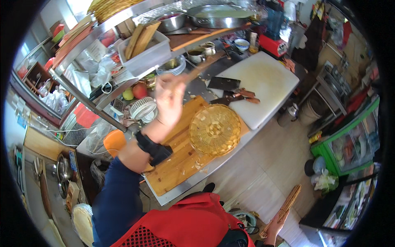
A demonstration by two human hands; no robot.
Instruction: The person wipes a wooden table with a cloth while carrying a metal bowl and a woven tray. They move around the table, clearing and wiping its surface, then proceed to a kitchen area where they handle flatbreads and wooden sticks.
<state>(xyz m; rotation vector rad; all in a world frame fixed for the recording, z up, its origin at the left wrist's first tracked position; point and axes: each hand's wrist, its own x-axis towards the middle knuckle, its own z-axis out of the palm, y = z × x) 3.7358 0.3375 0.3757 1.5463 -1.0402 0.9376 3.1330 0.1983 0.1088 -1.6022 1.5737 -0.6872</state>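
Observation:
My left hand (169,103), blurred by motion, is raised over the wooden board (168,182) and grips a long wooden tool (200,68) that slants away over the metal counter. A round woven basket (215,129) lies on the wooden board's right part, among pale scraps. At the lower right, away from the counter, my right hand (275,224) holds a bundle of thin sticks (287,202), bound like a brush. Behind the basket, a cleaver (223,83) and wooden-handled knives (251,100) lie at the near-left edge of a white cutting board (268,71).
A white fan (143,108), an orange plastic object (114,140), fruit (139,91) and stacked bowls (171,69) crowd the counter's left side. Above it, a shelf holds a plastic bin (145,58) and metal pans (219,17). A red blender (273,44) stands at the back; a green-framed cabinet (348,142) is at right.

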